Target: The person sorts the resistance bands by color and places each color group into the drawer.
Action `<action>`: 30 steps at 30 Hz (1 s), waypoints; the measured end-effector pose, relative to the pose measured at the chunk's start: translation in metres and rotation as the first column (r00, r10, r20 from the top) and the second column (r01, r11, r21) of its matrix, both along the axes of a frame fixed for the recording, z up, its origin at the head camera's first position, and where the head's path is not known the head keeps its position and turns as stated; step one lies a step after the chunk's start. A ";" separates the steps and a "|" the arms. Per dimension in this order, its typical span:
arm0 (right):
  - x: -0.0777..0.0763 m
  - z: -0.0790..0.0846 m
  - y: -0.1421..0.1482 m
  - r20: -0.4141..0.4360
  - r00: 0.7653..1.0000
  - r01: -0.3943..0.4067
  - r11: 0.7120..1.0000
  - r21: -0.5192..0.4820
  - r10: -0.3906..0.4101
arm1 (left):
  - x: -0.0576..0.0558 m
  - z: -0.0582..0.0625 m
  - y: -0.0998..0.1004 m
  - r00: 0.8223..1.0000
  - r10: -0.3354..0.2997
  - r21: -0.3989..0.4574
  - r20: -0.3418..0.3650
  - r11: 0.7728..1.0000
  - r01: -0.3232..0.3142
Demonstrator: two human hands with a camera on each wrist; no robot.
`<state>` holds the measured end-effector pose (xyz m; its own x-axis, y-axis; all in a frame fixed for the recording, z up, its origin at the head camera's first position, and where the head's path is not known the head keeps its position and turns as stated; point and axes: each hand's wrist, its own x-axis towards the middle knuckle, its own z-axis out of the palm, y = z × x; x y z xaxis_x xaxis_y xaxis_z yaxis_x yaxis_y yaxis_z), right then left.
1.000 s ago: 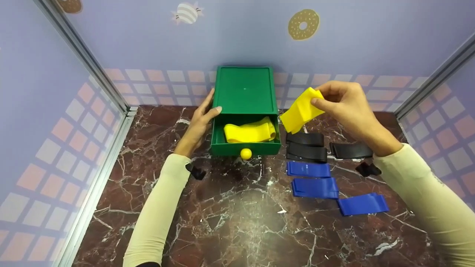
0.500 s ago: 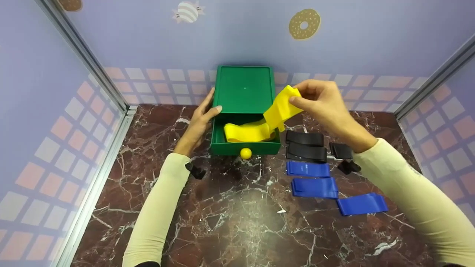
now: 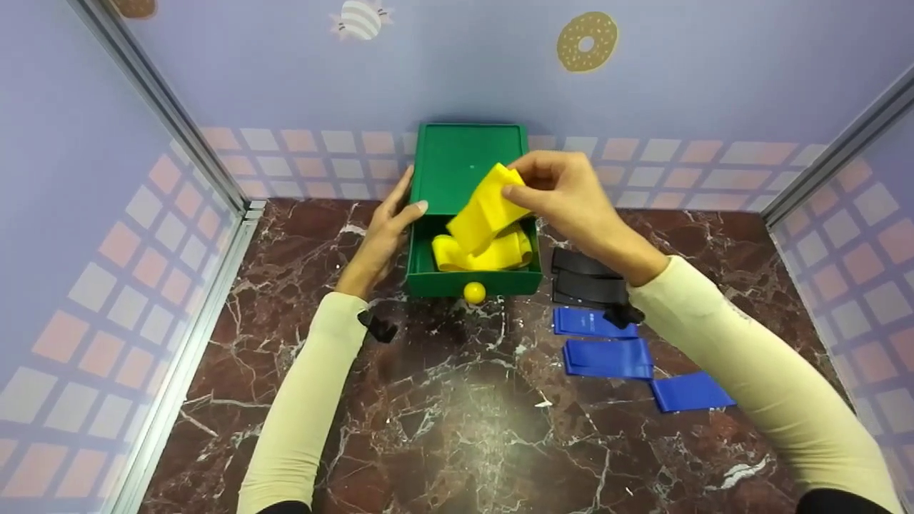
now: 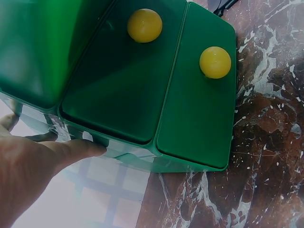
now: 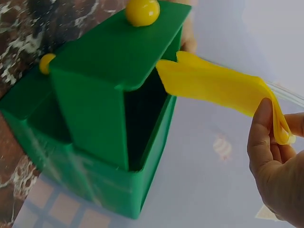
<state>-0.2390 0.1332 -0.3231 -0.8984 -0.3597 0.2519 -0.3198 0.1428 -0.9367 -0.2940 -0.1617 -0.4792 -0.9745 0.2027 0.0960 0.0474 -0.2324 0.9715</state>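
A green drawer cabinet [image 3: 457, 160] stands against the back wall. Its top drawer [image 3: 435, 285], with a yellow knob [image 3: 474, 293], is pulled out. Inside lies a looped yellow resistance band [image 3: 450, 255], partly covered from above. My right hand [image 3: 571, 200] pinches one end of a folded yellow resistance band [image 3: 485, 210] between thumb and fingers; the band's other end hangs over the drawer opening. In the left wrist view my left hand [image 4: 28, 166] rests along the cabinet's side, fingers extended and thumb near the front edge.
To the right of the cabinet lie black bands [image 3: 589, 287], partly under the right forearm. Blue bands [image 3: 607, 357] lie nearer on the marble-patterned surface [image 3: 457, 428]. Lower drawers with yellow knobs [image 4: 215, 62] show in the left wrist view. Patterned panels enclose the sides and back.
My right hand has carried the yellow resistance band leftward, from beside the cabinet to over the pulled-out drawer. The left hand has stayed at the cabinet's side.
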 end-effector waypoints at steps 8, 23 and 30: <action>-0.002 -0.002 -0.021 -0.011 0.999 -0.042 0.999 0.010 0.042 | 0.000 0.001 0.000 1.000 -0.002 0.000 -0.016 1.000 0.002; 0.000 -0.009 -0.054 -0.018 0.995 -0.100 0.995 0.010 0.100 | 0.000 0.001 -0.003 1.000 -0.002 -0.026 -0.021 1.000 0.001; 0.001 -0.030 -0.055 -0.047 0.994 -0.091 0.994 0.061 0.094 | 0.000 0.000 -0.001 1.000 -0.011 0.006 -0.012 1.000 0.011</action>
